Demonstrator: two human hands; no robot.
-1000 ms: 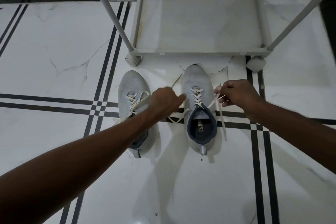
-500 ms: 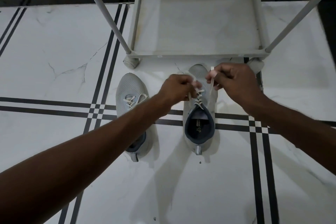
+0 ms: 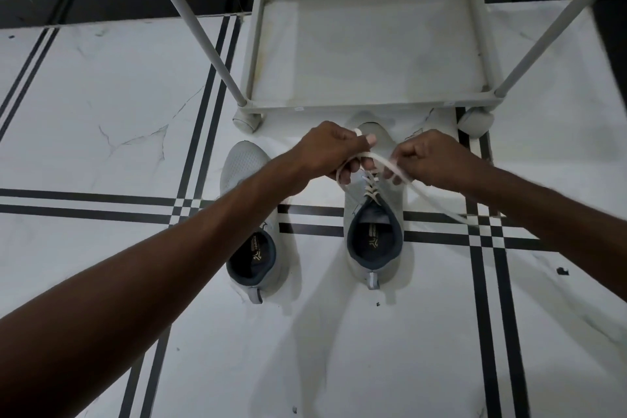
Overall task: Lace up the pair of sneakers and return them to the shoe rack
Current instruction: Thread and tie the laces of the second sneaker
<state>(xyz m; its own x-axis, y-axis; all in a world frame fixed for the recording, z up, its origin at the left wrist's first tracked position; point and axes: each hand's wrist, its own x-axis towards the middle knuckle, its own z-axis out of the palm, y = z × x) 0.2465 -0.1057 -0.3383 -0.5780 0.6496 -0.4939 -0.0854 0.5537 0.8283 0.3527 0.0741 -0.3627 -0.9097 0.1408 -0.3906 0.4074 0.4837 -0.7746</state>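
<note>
Both hands (image 3: 376, 156) now cross the lace (image 3: 383, 159) ends.

I see a white marble floor (image 3: 101, 119) crossed by black stripes (image 3: 101, 205). A black baseboard (image 3: 118, 0) runs along the wall.

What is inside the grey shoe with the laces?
Inside the right grey mesh sneaker shows a dark lining and an insole with a small printed logo. The toe end inside is hidden under the tongue and cream laces. No foot is in it.
</note>
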